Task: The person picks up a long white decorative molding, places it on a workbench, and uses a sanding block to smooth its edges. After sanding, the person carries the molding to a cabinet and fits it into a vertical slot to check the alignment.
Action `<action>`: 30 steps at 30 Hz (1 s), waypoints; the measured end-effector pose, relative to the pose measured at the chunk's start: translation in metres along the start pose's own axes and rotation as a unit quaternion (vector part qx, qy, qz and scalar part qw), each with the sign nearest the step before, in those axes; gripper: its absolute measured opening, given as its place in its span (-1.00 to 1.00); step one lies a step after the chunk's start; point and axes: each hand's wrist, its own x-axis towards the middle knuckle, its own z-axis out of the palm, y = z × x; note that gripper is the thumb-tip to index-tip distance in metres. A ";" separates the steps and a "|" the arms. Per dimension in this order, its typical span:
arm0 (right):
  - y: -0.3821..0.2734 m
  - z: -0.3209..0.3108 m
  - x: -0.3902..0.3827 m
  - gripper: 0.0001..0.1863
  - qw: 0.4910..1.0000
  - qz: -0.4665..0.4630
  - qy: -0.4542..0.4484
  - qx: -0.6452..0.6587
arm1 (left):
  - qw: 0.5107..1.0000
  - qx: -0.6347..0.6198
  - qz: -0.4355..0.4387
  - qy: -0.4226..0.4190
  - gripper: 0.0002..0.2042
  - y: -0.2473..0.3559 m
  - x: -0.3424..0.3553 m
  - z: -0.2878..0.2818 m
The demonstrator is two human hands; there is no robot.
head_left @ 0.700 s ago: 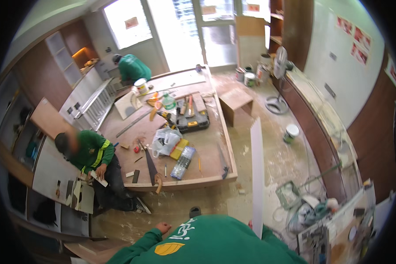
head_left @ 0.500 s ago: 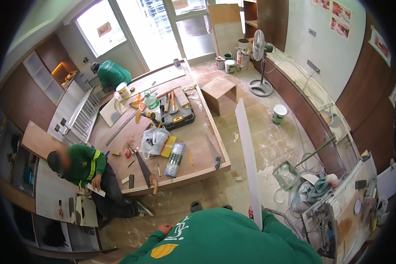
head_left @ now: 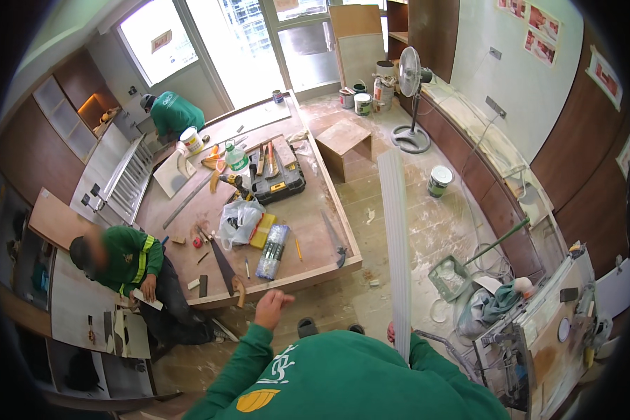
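A long white strip with lengthwise grooves (head_left: 397, 245) stands almost upright in front of me on the right. My right hand (head_left: 392, 332) is closed round its edge near the lower end, with part of the fingers hidden behind the strip. My left hand (head_left: 273, 309) is raised off to the left of the strip, close to the table's near edge. Its fingers are loosely bent and hold nothing that I can see. Nearest to it on the wooden worktable (head_left: 311, 274) lies a handsaw (head_left: 225, 269), with a plastic-wrapped pack (head_left: 272, 252) a little farther off.
One co-worker (head_left: 129, 262) sits at the table's left, holding a small pale piece; another (head_left: 177, 112) bends at the far end. A toolbox (head_left: 278, 183) rests on the table. A standing fan (head_left: 411, 98), a paint bucket (head_left: 440, 180) and a paint tray (head_left: 449, 277) are on the right.
My left hand has risen and moved forward, away from my body. The strip has turned so that its grooved broad face shows; my right hand still holds it.
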 end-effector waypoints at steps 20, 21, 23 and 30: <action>-0.016 0.046 -0.016 -0.32 0.933 0.040 0.178 -0.311 | 0.894 -0.065 0.444 -0.011 -0.69 0.323 0.061 0.063; -0.012 0.038 -0.014 -0.51 0.934 0.033 0.188 -0.302 | 0.897 -0.077 0.435 -0.015 -0.70 0.323 0.061 0.063; -0.008 0.026 -0.013 -0.67 0.926 0.019 0.192 -0.324 | 0.903 -0.093 0.419 -0.017 -0.73 0.322 0.062 0.063; -0.020 0.057 -0.025 -0.33 0.908 0.038 0.151 -0.389 | 0.936 -0.070 0.345 -0.017 -0.76 0.329 0.059 0.052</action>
